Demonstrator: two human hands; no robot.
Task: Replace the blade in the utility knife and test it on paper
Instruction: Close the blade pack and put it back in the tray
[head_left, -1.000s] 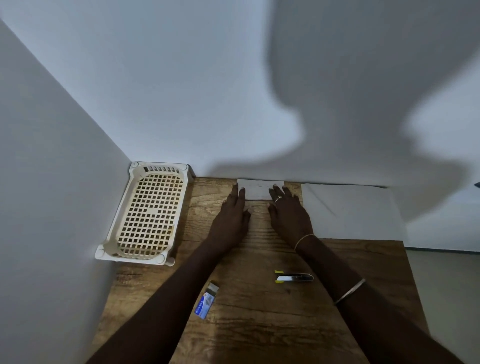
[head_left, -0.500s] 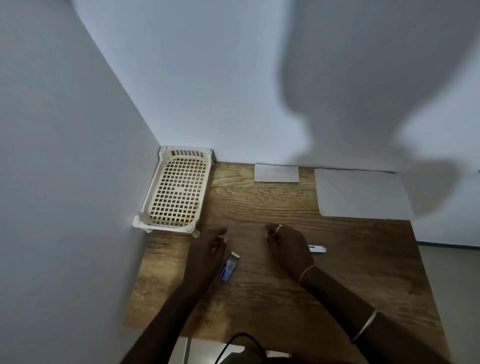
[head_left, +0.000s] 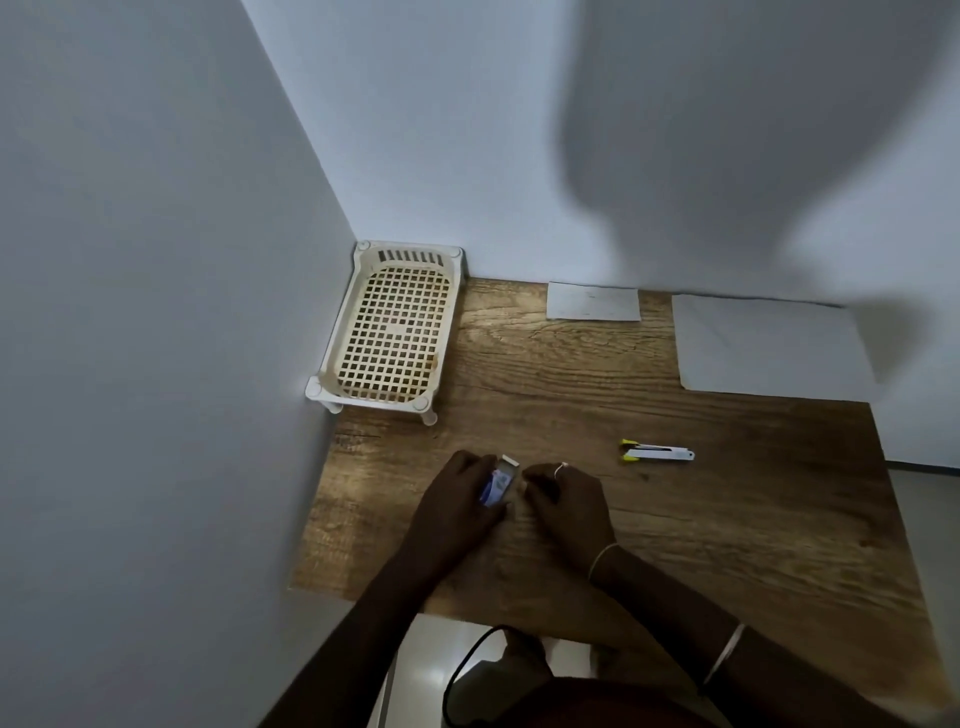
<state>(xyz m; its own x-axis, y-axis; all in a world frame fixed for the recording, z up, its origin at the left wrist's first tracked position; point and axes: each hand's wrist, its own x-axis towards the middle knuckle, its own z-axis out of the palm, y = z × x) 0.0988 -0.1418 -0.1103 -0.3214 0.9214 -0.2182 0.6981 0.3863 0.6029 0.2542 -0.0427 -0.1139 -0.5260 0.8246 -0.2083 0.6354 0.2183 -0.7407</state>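
Head camera, looking down steeply from above the near edge of the desk.
A single wide-angle view facing 12 o'clock toward the wall corner; both forearms enter from 6 o'clock, the desktop fairly close.

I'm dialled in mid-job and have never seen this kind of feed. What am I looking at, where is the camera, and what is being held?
There is no machine here: a person works with bare hands, and the single picture comes from a camera on their head, looking down. The left hand grips a small blue-and-white blade packet; the right hand is curled beside it, apparently empty. On the brown wooden table lie a white utility knife with yellow ends, untouched, a small grey paper sheet and a larger white paper sheet by the back wall, and a cream plastic lattice tray in the corner.
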